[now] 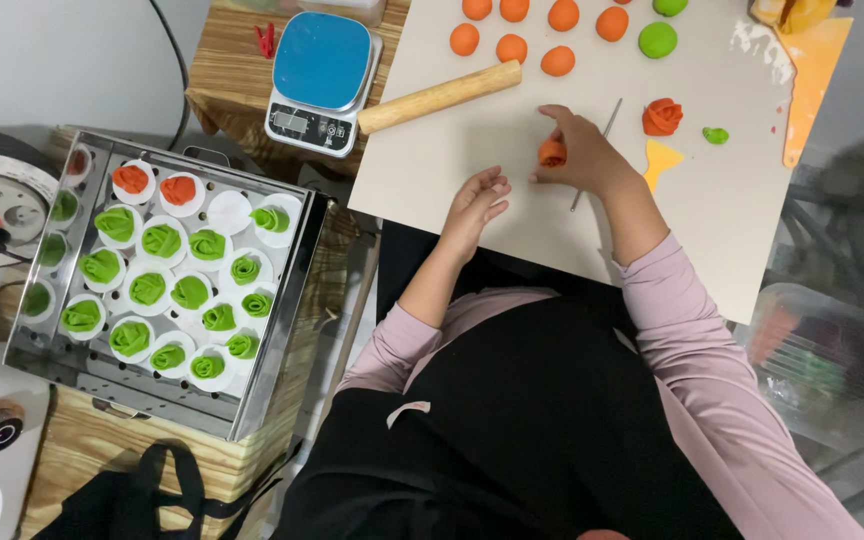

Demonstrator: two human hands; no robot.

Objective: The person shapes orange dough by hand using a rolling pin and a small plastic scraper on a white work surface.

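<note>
Head view shows the right hand (584,152) pinching a small orange rolled dough piece (552,153) upright on the pale cream board (452,170) covering the tabletop. Just beside it, the left hand (477,203) rests loosely curled and empty. A wooden rolling pin (439,97) lies nearby.

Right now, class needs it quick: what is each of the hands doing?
Left hand: empty, fingers loosely curled, resting on the board.
Right hand: closed around an orange dough roll.
</note>
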